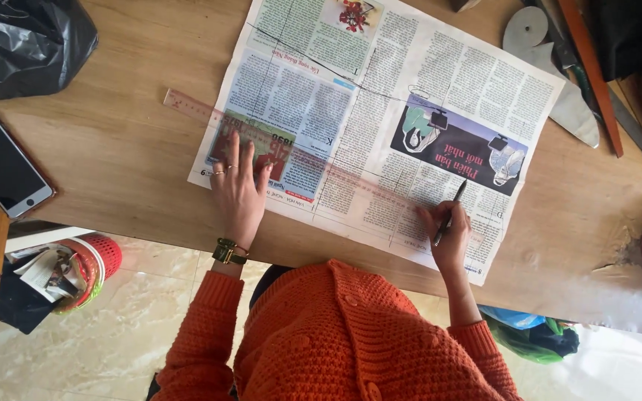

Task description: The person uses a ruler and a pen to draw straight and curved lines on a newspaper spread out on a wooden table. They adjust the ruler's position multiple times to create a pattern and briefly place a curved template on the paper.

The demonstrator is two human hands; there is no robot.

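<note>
The head view looks down on a wooden surface (135, 148) with a spread newspaper sheet (380, 111) lying across it, already crossed by several thin drawn lines. A long clear ruler (195, 106) lies slantwise over the sheet. The left hand (238, 186) lies open and flat on the ruler, fingers spread, pressing it down. The right hand (449, 230) is closed around a dark pen (449, 214), its tip on the paper near the ruler's far end. The step in hand appears to be ruling a line; the next stroke would call for the ruler held firm. A dark rectangular picture panel (461, 145) sits right of centre, a small red flower picture (352, 13) at the top edge. A phone (3, 165) lies far left.
</note>
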